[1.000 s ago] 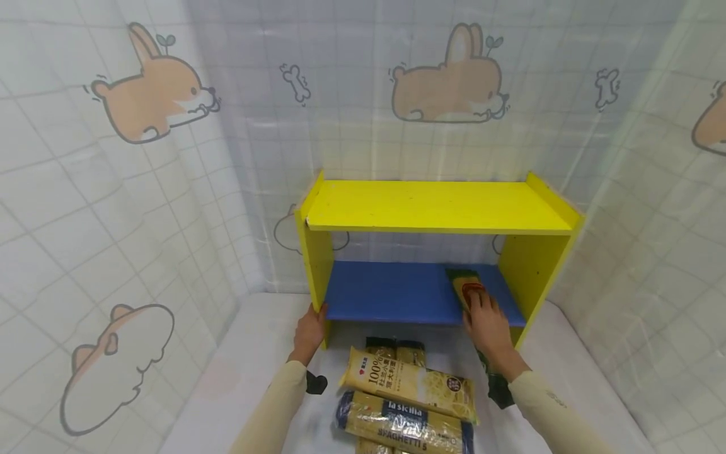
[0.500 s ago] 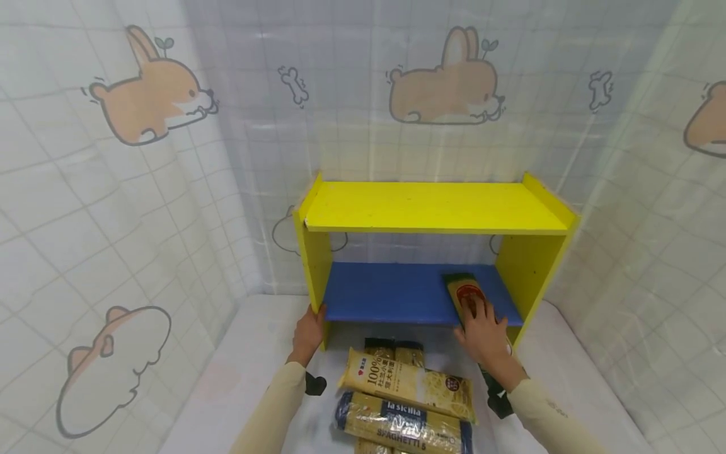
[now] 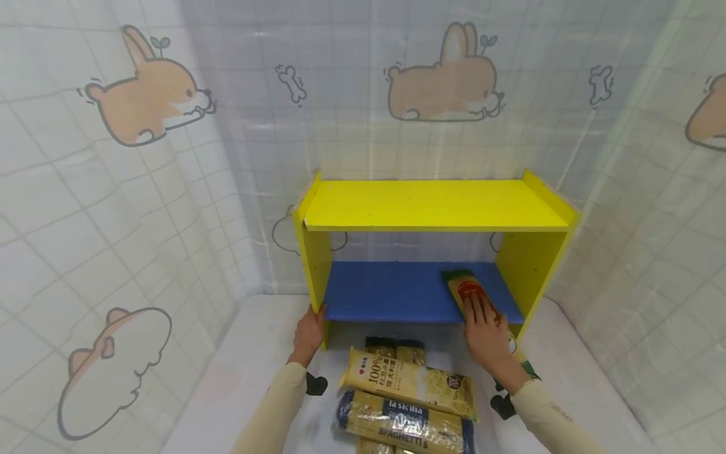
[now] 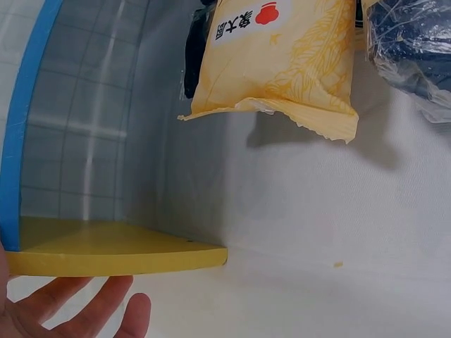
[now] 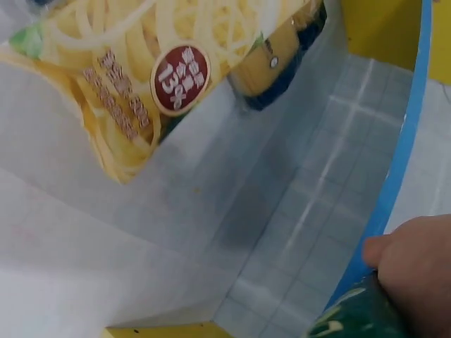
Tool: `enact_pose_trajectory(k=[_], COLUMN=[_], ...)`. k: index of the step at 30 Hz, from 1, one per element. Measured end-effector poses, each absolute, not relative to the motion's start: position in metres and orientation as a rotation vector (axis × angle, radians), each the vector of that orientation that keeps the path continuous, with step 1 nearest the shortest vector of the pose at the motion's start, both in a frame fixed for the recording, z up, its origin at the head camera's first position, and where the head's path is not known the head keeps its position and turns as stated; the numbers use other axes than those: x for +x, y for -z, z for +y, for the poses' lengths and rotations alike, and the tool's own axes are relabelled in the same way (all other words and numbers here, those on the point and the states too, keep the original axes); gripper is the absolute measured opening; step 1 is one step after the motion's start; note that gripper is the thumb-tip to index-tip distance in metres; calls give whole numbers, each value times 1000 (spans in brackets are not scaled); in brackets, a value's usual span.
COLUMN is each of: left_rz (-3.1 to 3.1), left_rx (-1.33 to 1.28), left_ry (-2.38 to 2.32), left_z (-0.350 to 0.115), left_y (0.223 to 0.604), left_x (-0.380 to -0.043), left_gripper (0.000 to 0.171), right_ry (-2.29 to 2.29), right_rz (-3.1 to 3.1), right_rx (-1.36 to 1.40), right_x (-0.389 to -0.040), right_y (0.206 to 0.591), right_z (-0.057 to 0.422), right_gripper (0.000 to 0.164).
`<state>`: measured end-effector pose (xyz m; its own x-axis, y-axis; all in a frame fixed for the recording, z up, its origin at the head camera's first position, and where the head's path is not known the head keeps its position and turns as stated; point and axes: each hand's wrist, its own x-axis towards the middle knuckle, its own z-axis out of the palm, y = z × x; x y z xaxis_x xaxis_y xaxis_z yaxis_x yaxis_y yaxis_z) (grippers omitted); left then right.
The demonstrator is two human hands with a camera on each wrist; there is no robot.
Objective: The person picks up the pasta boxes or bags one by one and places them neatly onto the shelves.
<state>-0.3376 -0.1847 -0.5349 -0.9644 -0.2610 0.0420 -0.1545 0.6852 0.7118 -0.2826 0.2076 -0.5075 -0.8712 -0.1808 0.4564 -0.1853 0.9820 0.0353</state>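
From the head view I see the green packet point(image 3: 460, 285) beneath the right hand point(image 3: 489, 340), its long axis running from ahead-left of the fingertips to just right of the wrist, overhanging the blue shelf point(image 3: 391, 290); the fingers rest nearly straight on it. The left hand point(image 3: 308, 334), farther off, grips the yellow side point(image 3: 314, 271). The left wrist view adds its fingers along the outer face. The right wrist view shows what looks like the thumb beside the shelf's edge.

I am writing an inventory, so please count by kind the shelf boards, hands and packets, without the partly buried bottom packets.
Shelf boards: 2 (yellow board, blue board)
Packets: 3 (green-ended packet, yellow packet, blue-ended packet)
Hands: 2 (left hand, right hand)
Total: 7
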Motion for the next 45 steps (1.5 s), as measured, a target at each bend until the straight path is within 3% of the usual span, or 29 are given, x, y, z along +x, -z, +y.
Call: enact_pose_trajectory(k=[12,23,45], left_rz=[-2753,-2745,-2729], left_rx=[339,332,322], left_ry=[1149,1115,1118], left_z=[-184,-187,-181], left_y=[537,535,532], left_x=[-339,-329,-333], left_gripper=[44,45,45], right_ry=[-81,-255,-284], right_rz=[-2385,-2887,-2746], right_rx=[294,212,107], right_x=[-312,-318,-331], right_y=[513,502,499], right_z=[227,244,249], right_gripper=[41,55,53])
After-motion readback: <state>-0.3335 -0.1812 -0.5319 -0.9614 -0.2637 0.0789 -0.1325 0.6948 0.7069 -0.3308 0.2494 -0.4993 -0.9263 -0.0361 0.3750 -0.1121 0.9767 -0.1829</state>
